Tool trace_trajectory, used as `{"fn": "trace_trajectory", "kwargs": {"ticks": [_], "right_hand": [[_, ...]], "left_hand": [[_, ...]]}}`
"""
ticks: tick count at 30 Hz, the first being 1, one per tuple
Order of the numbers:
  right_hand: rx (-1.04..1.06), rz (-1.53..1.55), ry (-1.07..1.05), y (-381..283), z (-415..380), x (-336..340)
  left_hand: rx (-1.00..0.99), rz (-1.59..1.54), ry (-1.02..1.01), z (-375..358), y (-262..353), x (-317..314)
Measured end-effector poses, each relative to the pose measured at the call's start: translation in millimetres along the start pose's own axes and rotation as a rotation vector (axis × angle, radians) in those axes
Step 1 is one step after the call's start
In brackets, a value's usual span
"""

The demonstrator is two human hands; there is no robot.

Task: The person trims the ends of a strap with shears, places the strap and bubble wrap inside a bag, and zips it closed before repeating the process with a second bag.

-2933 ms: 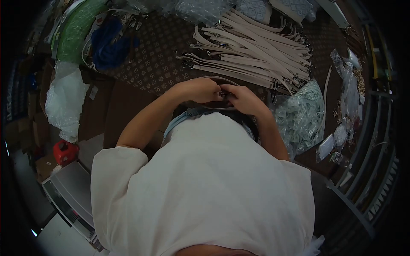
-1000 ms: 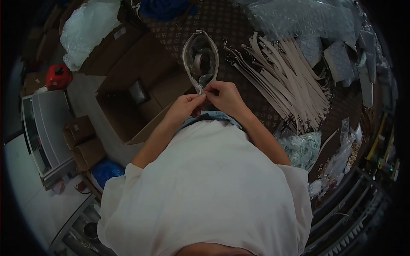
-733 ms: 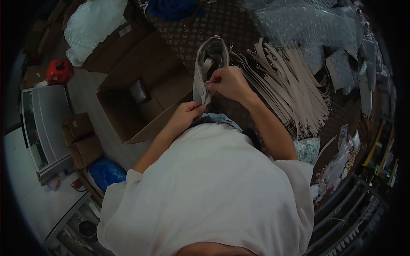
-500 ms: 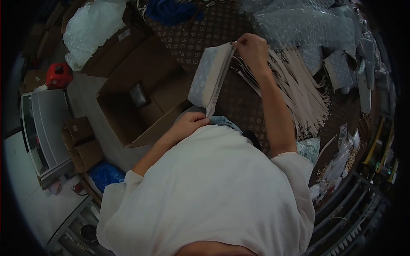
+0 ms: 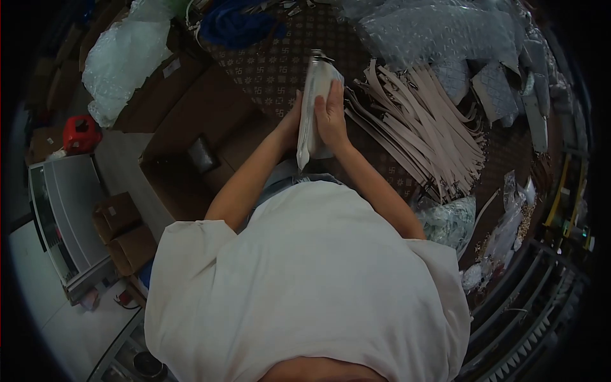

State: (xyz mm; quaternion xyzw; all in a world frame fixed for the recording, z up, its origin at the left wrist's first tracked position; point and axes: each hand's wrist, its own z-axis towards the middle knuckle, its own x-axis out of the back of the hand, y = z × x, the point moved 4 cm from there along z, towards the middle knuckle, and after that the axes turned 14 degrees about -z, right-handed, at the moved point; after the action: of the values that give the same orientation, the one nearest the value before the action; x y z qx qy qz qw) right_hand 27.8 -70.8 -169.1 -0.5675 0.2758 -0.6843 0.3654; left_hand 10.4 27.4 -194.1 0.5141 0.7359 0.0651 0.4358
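Between my two hands a zippered pouch (image 5: 307,132) stands on edge, its zip side facing up toward me. It looks cream, and a metal clasp shows at its far end. My left hand (image 5: 291,122) presses against the pouch's left side, with most of its fingers hidden behind it. Flat along the right side lies my right hand (image 5: 331,120), thumb and fingers pointing away from me. Just right of it, a fanned pile of cream straps (image 5: 420,127) with metal clips covers the patterned cloth.
An open cardboard box (image 5: 175,184) sits at left, with bubble wrap (image 5: 124,63) above it. More bubble wrap (image 5: 439,32) lies at the back right, near patterned grey pouches (image 5: 493,99). Blue cloth (image 5: 235,25) is at the far side, a red container (image 5: 81,134) at far left.
My right hand has left the pouch's far end and now presses its right side. My left hand has moved up to the left side. The pouch has turned more upright, zip toward me.
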Motion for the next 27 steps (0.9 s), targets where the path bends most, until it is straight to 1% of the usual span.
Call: {"fn": "trace_trajectory", "kwargs": {"ticks": [1,2,3,4,5,6,7,8,9,11,12,14,15,17,18,20,23,24,26,27], "right_hand": [[0.047,-0.103,-0.08,-13,8,8],[0.041,-0.103,-0.072,-23,13,20],[0.145,-0.254,-0.172,-36,16,26],[0.25,-0.408,-0.271,-49,18,35],[0.227,-0.311,-0.266,-61,22,52],[0.209,-0.215,-0.263,-75,29,70],[0.301,-0.21,-0.057,-98,44,106],[0.391,-0.2,0.147,-115,52,132],[0.393,-0.201,0.143,-116,51,130],[0.479,-0.407,0.126,-125,46,120],[0.523,-0.514,0.118,-130,44,113],[0.597,-0.725,0.101,-138,34,94],[0.635,-0.837,0.1,-141,33,85],[0.575,-0.821,-0.006,-109,33,38],[0.563,-0.837,0.036,-100,45,33],[0.56,-0.525,-0.128,-87,36,24],[0.361,-0.085,-0.333,-97,35,40],[0.353,-0.091,-0.32,-92,37,45],[0.319,-0.013,-0.22,-72,36,57],[0.268,-0.033,-0.11,-52,38,66]], "left_hand": [[-0.093,-0.15,-0.16,14,-2,1],[-0.183,-0.297,-0.318,25,-3,5],[-0.173,-0.289,-0.321,27,-2,3],[-0.268,-0.298,-0.385,28,4,-3],[-0.367,-0.311,-0.453,28,12,-11],[-0.368,-0.311,-0.463,12,30,-31],[-0.245,-0.386,-0.288,-18,53,-57],[-0.12,-0.459,-0.108,-35,61,-66],[-0.121,-0.462,-0.107,-31,57,-60],[-0.109,-0.593,-0.353,-17,45,-45],[-0.11,-0.594,-0.359,-8,40,-38],[-0.15,-0.694,-0.215,8,22,-27],[-0.17,-0.738,-0.153,34,21,-31],[-0.215,-0.844,-0.022,41,4,-15],[-0.231,-0.861,0.021,47,7,-5],[-0.212,-0.906,0.175,27,-24,32],[-0.243,-0.999,0.36,3,-45,88],[-0.256,-1.029,0.432,-10,-47,120],[-0.28,-1.081,0.584,-17,-33,184],[-0.291,-1.103,0.664,-42,-49,211]]}}
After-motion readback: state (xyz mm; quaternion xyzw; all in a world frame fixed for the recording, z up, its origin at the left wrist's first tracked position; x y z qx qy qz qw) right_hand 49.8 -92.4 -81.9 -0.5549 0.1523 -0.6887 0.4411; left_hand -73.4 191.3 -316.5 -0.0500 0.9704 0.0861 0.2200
